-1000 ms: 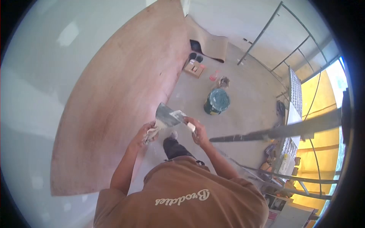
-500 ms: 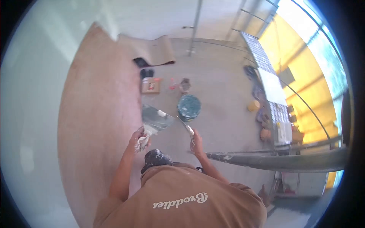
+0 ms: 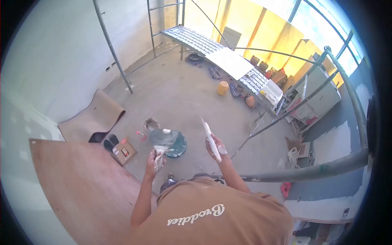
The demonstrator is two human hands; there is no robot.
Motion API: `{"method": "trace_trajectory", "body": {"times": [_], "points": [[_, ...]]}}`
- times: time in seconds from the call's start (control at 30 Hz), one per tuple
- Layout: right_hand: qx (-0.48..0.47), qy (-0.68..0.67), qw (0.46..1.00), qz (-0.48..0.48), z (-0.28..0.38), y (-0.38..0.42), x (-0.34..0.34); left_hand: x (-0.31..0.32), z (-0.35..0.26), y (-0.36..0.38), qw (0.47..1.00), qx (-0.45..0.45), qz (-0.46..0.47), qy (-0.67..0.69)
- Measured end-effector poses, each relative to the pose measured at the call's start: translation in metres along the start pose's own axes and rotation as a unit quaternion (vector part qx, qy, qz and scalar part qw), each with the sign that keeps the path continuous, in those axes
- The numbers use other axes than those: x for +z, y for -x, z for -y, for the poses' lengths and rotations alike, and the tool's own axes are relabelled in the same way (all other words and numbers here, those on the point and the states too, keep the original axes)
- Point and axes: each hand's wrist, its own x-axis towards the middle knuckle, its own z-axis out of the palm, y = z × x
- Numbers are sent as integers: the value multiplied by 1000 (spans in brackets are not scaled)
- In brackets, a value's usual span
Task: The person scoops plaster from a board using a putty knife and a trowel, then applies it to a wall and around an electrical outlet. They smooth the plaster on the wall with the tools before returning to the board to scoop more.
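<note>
My left hand (image 3: 153, 164) grips the putty-smeared handle of a wide putty knife (image 3: 160, 139). A small white lump sits on its broad blade, which partly covers the teal bucket (image 3: 179, 148) on the floor below. To the right, my right hand (image 3: 214, 149) is closed around a second putty knife (image 3: 210, 136) with a white handle. That blade is seen nearly edge-on and points up and away. White smears mark the right wrist. The two knives are apart.
A plywood sheet (image 3: 81, 183) stands at lower left, near a cardboard box (image 3: 123, 152) and a curled brown sheet (image 3: 92, 116). A scaffold pipe (image 3: 310, 173) crosses close on my right. A perforated scaffold plank (image 3: 196, 39) and a yellow container (image 3: 222, 87) lie farther off.
The view has swung right, bringing more scaffold and the right-hand wall into sight. My hands have moved farther apart, and the right-hand knife has left the wide blade's edge. Both knives stay held.
</note>
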Motion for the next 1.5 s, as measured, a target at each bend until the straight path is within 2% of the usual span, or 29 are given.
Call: {"method": "trace_trajectory", "body": {"times": [0.03, 0.07, 0.1, 0.13, 0.2, 0.23, 0.3, 0.37, 0.47, 0.6, 0.7, 0.93, 1.1, 1.17, 1.2, 1.23, 1.27, 1.3, 1.33, 1.4, 1.43, 1.5], "points": [[-6, -3, 1000, -2, 14, 2, 43, -4, -7, -26, 999, -18, 26, -6], [-43, 62, 997, -13, 30, 13, 86, -14, 0, -56, 999, -19, 32, -9], [-80, 125, 989, -28, 41, 11, 110, -31, 13, -92, 993, 38, 64, -87], [-87, 120, 988, -34, 54, 6, 112, -35, 17, -119, 977, 96, 98, -164], [-54, 100, 987, 118, 82, -3, 118, -22, -15, -154, 972, 69, 154, -162], [-59, 98, 987, 112, 93, -9, 125, -12, -29, -169, 966, 43, 199, -161], [-81, 229, 969, 51, 111, -5, 153, 9, -36, -186, 970, 32, 206, -127], [-68, 223, 971, 49, 132, -16, 152, 33, -59, -204, 968, 2, 219, -122], [-53, 219, 973, 52, 161, -46, 131, 54, -69, -251, 954, 7, 272, -127], [-84, 222, 971, 12, 217, -104, 97, 98, -72, -327, 952, -24, 274, -132], [-78, 188, 979, 1, 284, -157, 69, 148, -76, -399, 941, -22, 280, -189], [-62, 130, 989, -26, 446, -257, 3, 273, -85, -553, 928, -78, 309, -193], [-114, 115, 987, -21, 521, -328, -52, 334, -86, -629, 914, -64, 339, -211], [-113, 90, 989, -23, 545, -369, -94, 355, -94, -649, 897, -83, 379, -214], [-157, 173, 970, -73, 551, -416, -165, 363, -95, -661, 894, -82, 386, -213], [-162, 175, 968, -78, 569, -411, -163, 369, -93, -671, 901, -84, 382, -189], [-228, 253, 915, -216, 587, -402, -153, 372, -92, -683, 907, -86, 378, -166], [-286, 322, 833, -348, 602, -400, -152, 375, -92, -695, 903, -86, 386, -165], [-290, 321, 829, -354, 615, -399, -151, 376, -92, -707, 918, -106, 359, -134], [-489, 194, 777, -347, 629, -391, -155, 372, -88, -741, 928, -132, 335, -100], [-493, 195, 772, -350, 633, -383, -153, 370, -85, -765, 922, -102, 349, -131], [-443, 131, 815, -351, 629, -353, -110, 376, -86, -806, 911, -67, 373, -162]]}}
